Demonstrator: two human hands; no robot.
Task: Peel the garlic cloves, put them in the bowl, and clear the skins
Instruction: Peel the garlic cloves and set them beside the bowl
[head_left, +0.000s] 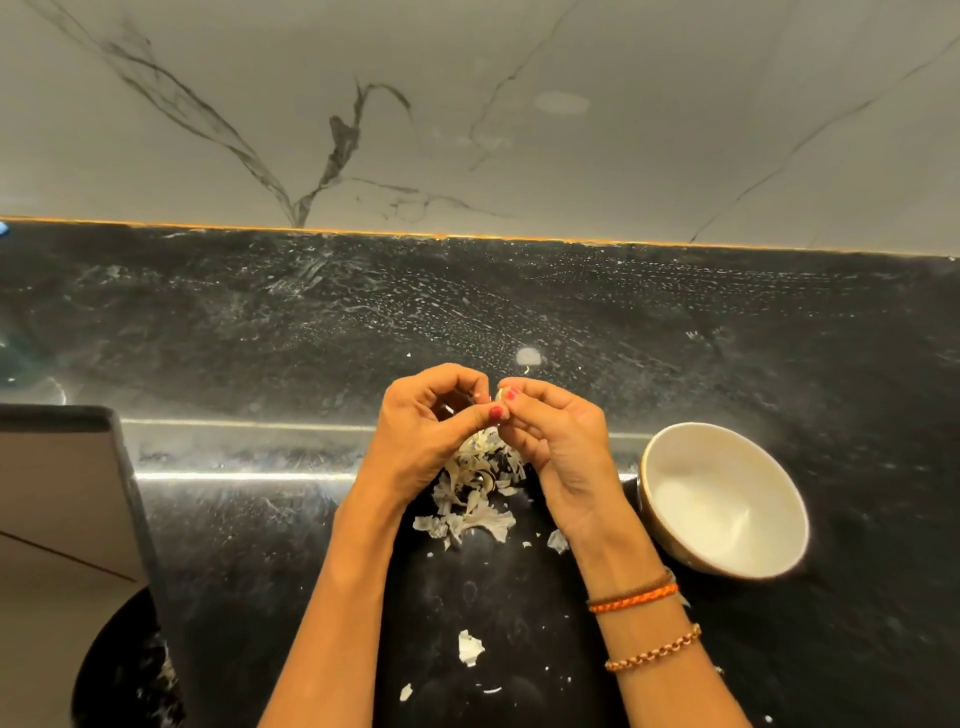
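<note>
The fingers (511, 402) of both hands meet above the black tabletop (311, 338), pinching a garlic clove (502, 393) of which only a pale sliver shows between the fingertips. The left hand (431, 431) curls its fingers around the clove from one side, and the right hand (558, 441) pinches it from the other. Directly beneath the hands lies a pile of garlic skins (467, 499), with loose scraps (470, 647) scattered nearer the person. A white bowl (724, 499) sits on the tabletop just right of the right wrist, which wears two bracelets (641, 621).
</note>
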